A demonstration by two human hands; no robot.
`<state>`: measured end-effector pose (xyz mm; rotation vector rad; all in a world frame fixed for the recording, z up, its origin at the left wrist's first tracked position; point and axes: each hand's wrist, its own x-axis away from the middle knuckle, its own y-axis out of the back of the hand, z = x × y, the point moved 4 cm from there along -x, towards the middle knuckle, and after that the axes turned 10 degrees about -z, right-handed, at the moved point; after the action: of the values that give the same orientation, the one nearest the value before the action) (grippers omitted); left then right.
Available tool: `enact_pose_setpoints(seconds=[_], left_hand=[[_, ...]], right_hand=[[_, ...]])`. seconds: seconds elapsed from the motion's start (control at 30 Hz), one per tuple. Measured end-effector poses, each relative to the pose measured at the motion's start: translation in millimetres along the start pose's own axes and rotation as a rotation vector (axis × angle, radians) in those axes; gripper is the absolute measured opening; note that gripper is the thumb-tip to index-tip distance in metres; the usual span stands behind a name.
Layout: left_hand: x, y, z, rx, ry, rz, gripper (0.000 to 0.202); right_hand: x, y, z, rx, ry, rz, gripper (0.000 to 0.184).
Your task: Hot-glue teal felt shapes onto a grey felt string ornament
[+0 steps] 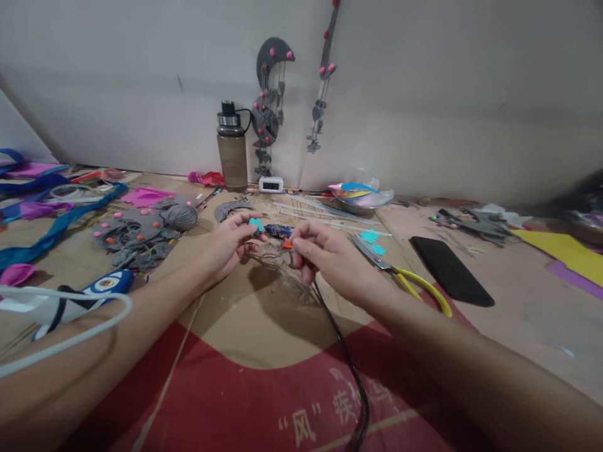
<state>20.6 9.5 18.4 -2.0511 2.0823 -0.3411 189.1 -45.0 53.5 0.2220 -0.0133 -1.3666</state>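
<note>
My left hand [232, 243] pinches a small turquoise flower-shaped cutout [255, 226] between thumb and fingertips, above the cardboard. Close by on its right, my right hand [320, 251] is closed, with a small orange piece [286, 243] at its fingertips. Thin grey strings [271, 257] hang loosely between and below the hands. Behind them lies a dark blue speckled object [279, 231], partly hidden. Beside my right wrist are yellow-handled scissors [391, 267] and more turquoise flower cutouts [370, 237]. A dark cord [346, 351] runs from under my right hand towards me.
Grey felt pieces with pink and orange dots [136, 229] lie at left, near a blue-and-white tool [101, 289]. A bottle [232, 150] and small digital clock [271, 184] stand by the wall. A bowl [360, 199] sits behind; a black phone [450, 270] lies right.
</note>
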Motion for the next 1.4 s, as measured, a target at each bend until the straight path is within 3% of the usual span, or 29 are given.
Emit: enact_pose_setpoints(seconds=[0.1, 0.17, 0.23, 0.3, 0.37, 0.43, 0.5, 0.6, 0.73, 0.83, 0.93, 1.07, 1.2, 1.3, 1.4], left_hand=[[-6.4, 8.7, 1.9, 0.031, -0.015, -0.065, 0.025], [-10.1, 13.8, 5.4, 0.053, -0.005, -0.105, 0.024], [-11.8, 16.4, 8.2, 0.065, -0.004, -0.132, 0.023], [-11.8, 16.7, 9.5, 0.066, -0.011, -0.145, 0.022], [-10.9, 15.9, 9.7, 0.061, -0.017, -0.147, 0.022], [-10.3, 15.4, 9.4, 0.060, -0.024, -0.151, 0.022], [-10.5, 15.9, 9.2, 0.059, -0.042, -0.155, 0.022], [-11.6, 17.2, 9.8, -0.007, -0.095, -0.144, 0.024], [-11.9, 15.6, 10.2, -0.218, -0.178, -0.069, 0.026], [-10.7, 13.2, 7.7, -0.375, -0.201, -0.025, 0.023], [-9.8, 13.1, 1.5, -0.624, -0.254, -0.055, 0.013], [-5.1, 10.9, -11.5, -1.023, -0.504, -0.158, 0.009], [10.4, -1.7, -24.5, -1.096, -0.766, -0.195, 0.014], [26.6, -19.5, -25.6, -0.994, -0.819, 0.034, 0.021], [42.6, -36.2, -14.8, -0.879, -0.682, 0.373, 0.036]], right_hand=[[11.4, -6.0, -0.9, 0.245, -0.078, 0.380, 0.017], [17.9, -5.0, 1.8, 0.429, -0.030, 0.523, 0.031], [17.5, -1.2, 6.7, 0.546, 0.062, 0.496, 0.043], [12.4, 2.8, 11.5, 0.608, 0.156, 0.349, 0.044], [7.3, 4.4, 13.9, 0.659, 0.226, 0.179, 0.034], [5.9, 1.0, 12.7, 0.687, 0.270, 0.089, 0.020], [9.5, -8.4, 7.5, 0.699, 0.304, 0.133, 0.011], [21.0, -24.9, -3.1, 0.758, 0.371, 0.236, 0.018], [29.3, -37.1, -11.7, 0.784, 0.382, 0.218, 0.006], [23.7, -33.5, -6.4, 0.644, 0.301, 0.144, 0.012], [13.4, -18.7, 6.4, 0.317, 0.175, 0.017, 0.009], [5.3, 1.2, 20.8, -0.282, 0.065, -0.097, 0.015], [3.7, 15.0, 30.3, -0.526, 0.081, -0.177, 0.017], [5.5, 27.0, 42.1, -0.612, 0.174, -0.255, 0.013], [11.1, 40.3, 60.4, -0.684, 0.303, -0.315, 0.012]])
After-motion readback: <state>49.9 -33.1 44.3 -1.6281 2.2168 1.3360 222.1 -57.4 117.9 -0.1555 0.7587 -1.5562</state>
